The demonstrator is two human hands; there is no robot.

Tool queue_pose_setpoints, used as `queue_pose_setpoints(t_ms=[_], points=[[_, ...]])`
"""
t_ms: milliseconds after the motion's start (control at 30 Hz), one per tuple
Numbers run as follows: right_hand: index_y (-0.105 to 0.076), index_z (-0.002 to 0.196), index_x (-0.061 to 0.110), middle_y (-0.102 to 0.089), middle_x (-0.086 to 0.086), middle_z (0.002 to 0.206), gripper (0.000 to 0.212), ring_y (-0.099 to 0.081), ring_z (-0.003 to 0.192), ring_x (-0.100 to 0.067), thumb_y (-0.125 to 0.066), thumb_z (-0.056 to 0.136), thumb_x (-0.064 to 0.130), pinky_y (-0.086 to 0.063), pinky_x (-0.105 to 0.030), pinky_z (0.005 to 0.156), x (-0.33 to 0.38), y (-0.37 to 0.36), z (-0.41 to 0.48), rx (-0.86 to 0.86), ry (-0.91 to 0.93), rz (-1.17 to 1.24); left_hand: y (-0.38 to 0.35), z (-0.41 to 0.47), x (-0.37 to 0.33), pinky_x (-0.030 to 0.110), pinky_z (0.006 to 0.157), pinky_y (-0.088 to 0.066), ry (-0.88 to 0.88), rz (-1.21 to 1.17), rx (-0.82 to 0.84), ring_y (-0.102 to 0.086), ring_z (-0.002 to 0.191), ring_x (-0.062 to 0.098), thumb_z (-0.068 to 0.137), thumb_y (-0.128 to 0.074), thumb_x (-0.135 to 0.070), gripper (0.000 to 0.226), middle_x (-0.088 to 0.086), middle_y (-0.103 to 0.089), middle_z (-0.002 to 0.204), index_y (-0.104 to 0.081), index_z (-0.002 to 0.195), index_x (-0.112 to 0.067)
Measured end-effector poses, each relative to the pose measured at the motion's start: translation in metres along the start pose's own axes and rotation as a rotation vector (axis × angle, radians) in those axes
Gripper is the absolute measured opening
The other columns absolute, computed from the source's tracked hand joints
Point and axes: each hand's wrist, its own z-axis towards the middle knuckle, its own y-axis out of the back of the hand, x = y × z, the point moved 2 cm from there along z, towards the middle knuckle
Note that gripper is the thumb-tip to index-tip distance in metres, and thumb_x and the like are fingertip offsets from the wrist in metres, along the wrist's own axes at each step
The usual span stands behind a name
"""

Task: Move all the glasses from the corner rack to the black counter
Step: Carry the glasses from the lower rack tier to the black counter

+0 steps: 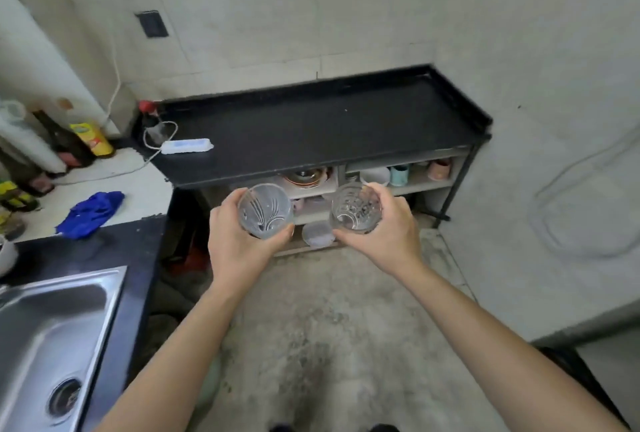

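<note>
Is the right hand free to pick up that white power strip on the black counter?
Probably not yet: the right hand already holds a glass, and the power strip lies at the counter's far left end.

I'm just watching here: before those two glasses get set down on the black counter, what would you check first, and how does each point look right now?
1. Left hand has a firm wrap on the line-patterned glass: ok.
2. Right hand has a firm wrap on the cut-pattern glass: ok.
3. Both glasses are held mouth up and apart from each other: ok.
4. Black counter has bare surface for two glasses: ok, most of it is free.
5. White power strip and its cable sit at the counter's left end, so aim to the right of them: ok.
6. Glasses dry or wet, chipped or sound: cannot tell.
</note>
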Motion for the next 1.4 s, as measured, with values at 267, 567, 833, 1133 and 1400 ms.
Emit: queue_pose_setpoints(t_ms=[267, 567, 833, 1133, 1400], points=[[-0.055, 0.132, 0.031, -0.060, 0.007, 0.110, 0.091, -0.057, 0.119, -0.024, -0.093, 0.053, 0.051, -0.046, -0.033, 0.093, -0.099, 0.032, 0.133, -0.131, -0.126, -0.091, -0.163, 0.127, -0.015, 0.025, 0.094, -0.039, -0.061, -0.060, 0.155, -0.050, 0.119, 0.014, 0.062, -0.092, -0.037, 0.080, -0.018, -0.050, 0.108, -0.051, 0.130, -0.028], [-0.049, 0.131, 0.039, -0.061, 0.013, 0.113, 0.091, -0.050, 0.120, -0.014, -0.091, 0.053, 0.057, -0.045, -0.031, 0.093, -0.160, 0.051, 0.361, -0.164, -0.216, -0.171, -0.333, 0.332, -0.050, 0.025, 0.094, -0.039, -0.091, -0.161, 0.316, -0.048, 0.121, 0.012, 0.062, -0.088, -0.040, 0.078, -0.026, -0.044, 0.106, -0.050, 0.129, -0.032], [-0.047, 0.131, 0.044, -0.059, 0.010, 0.117, 0.092, -0.046, 0.108, -0.002, -0.089, 0.051, 0.060, -0.044, -0.025, 0.092, -0.230, 0.072, 0.506, -0.196, -0.303, -0.152, -0.459, 0.455, -0.078, 0.026, 0.098, -0.041, -0.087, -0.178, 0.415, -0.049, 0.123, 0.011, 0.059, -0.090, -0.040, 0.081, -0.020, -0.050, 0.112, -0.051, 0.130, -0.032], [-0.051, 0.133, 0.034, -0.059, 0.013, 0.111, 0.091, -0.053, 0.113, -0.012, -0.090, 0.055, 0.059, -0.050, -0.030, 0.086, -0.350, 0.076, 0.694, -0.036, -0.230, -0.199, -0.620, 0.560, -0.093, 0.028, 0.108, -0.037, 0.094, -0.095, 0.363, -0.047, 0.130, 0.013, 0.062, -0.091, -0.039, 0.101, 0.000, -0.050, 0.137, -0.041, 0.149, -0.027], [-0.049, 0.133, 0.023, -0.063, 0.003, 0.123, 0.088, -0.056, 0.114, -0.026, -0.088, 0.057, 0.048, -0.049, -0.040, 0.096, -0.443, 0.058, 0.817, 0.230, -0.211, -0.331, -0.731, 0.627, -0.084, 0.040, 0.102, -0.048, 0.148, 0.051, 0.375, -0.048, 0.124, 0.017, 0.059, -0.094, -0.034, 0.083, -0.012, -0.056, 0.121, -0.053, 0.131, -0.024]])
